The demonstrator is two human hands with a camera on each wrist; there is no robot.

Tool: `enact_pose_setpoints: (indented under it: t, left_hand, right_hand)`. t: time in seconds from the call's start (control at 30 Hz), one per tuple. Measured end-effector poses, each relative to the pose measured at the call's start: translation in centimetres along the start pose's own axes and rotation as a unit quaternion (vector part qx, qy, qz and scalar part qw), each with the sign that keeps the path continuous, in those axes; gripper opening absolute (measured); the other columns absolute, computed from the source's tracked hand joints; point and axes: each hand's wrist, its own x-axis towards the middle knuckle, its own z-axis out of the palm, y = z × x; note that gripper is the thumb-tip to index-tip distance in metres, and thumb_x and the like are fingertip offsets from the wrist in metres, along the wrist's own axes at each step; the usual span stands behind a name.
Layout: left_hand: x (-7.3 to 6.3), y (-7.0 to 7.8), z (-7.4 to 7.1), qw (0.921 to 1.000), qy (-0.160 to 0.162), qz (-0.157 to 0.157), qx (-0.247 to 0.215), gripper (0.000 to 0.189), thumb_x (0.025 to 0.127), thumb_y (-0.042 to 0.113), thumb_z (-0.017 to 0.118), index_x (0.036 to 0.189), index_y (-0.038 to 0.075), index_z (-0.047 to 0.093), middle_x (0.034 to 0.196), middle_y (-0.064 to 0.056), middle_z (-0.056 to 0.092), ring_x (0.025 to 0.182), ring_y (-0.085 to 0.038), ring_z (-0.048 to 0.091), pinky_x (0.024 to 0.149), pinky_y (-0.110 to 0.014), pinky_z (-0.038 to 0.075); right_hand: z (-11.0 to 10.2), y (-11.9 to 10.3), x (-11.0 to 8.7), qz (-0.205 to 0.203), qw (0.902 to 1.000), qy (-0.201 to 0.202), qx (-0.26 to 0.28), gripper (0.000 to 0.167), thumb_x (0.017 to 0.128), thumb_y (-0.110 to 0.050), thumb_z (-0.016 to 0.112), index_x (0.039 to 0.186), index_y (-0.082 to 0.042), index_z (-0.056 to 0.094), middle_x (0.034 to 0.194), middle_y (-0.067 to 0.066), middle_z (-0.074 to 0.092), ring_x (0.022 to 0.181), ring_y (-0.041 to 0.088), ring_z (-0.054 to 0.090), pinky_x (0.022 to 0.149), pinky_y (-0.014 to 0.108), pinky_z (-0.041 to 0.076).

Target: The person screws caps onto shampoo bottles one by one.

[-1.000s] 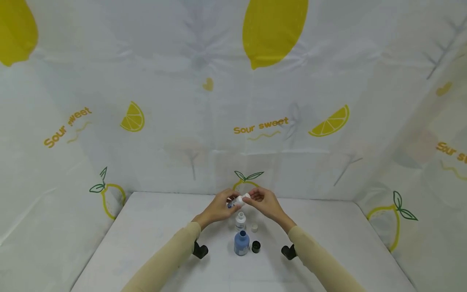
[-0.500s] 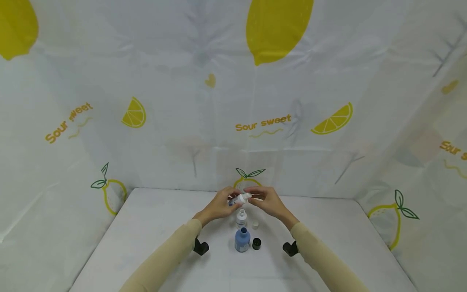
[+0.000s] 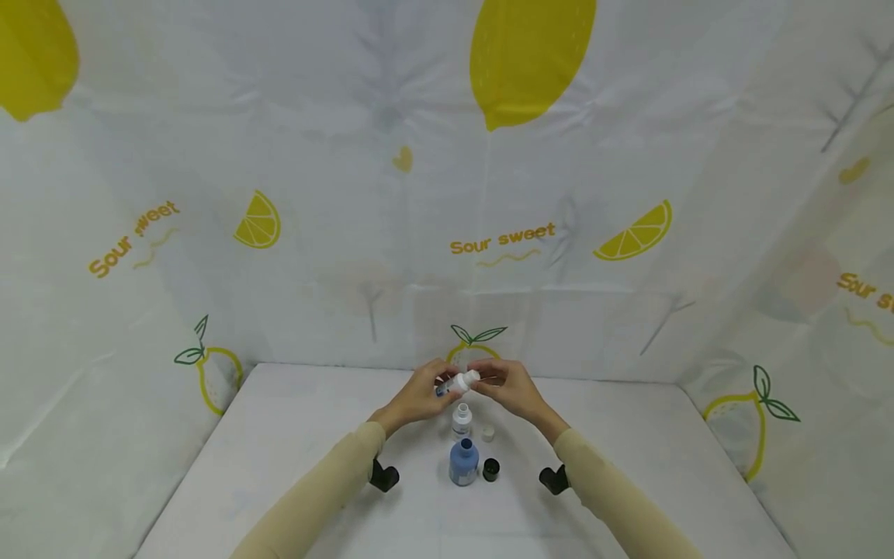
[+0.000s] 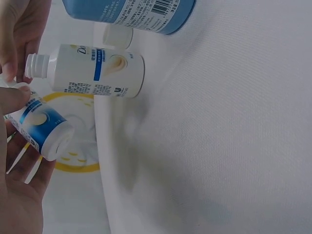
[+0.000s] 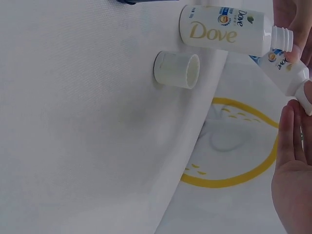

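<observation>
The held bottle (image 4: 40, 123) is white and deep blue; the standing bottle (image 5: 224, 31), white with gold lettering. From that, in the head view: blue bottle (image 3: 464, 466), six o'clock; near-black cap (image 3: 491, 470), five. Beige sleeves (image 3: 317, 489); white backdrop (image 3: 328, 155), yellow lemons (image 3: 532, 62).

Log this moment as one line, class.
left hand grips tilted white bottle | right hand pinches its cap | blue bottle stands uncapped

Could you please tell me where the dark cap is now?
In the head view, the dark cap sits on the table, just right of the blue bottle.
</observation>
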Motion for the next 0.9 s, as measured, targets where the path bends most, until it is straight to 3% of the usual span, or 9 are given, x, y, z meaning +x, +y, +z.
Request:
enact_pose_setpoints:
  t: [0.43,0.9]
  left_hand:
    - [0.04,0.2,0.04,1.0,0.002,-0.006,-0.003,0.035,0.098,0.009,0.079,0.13,-0.001,0.067,0.121,-0.014,0.07,0.108,-0.021,0.069,0.099,-0.037,0.064]
    - [0.39,0.01,-0.12,1.0,-0.001,-0.005,-0.004,0.034,0.098,0.009,0.079,0.129,0.001,0.068,0.122,-0.013,0.07,0.11,-0.022,0.07,0.099,-0.038,0.065]
  right_hand:
    - [0.25,0.17,0.07,0.005,0.9998,0.018,0.002,0.032,0.095,-0.008,0.082,0.125,0.004,0.075,0.122,0.024,0.078,0.107,0.036,0.079,0.092,0.029,0.067]
    - [0.54,-0.25,0.25,0.033,0.9975,0.05,-0.036,0.028,0.095,-0.014,0.085,0.116,0.002,0.077,0.113,0.021,0.08,0.1,0.027,0.079,0.086,0.025,0.067]
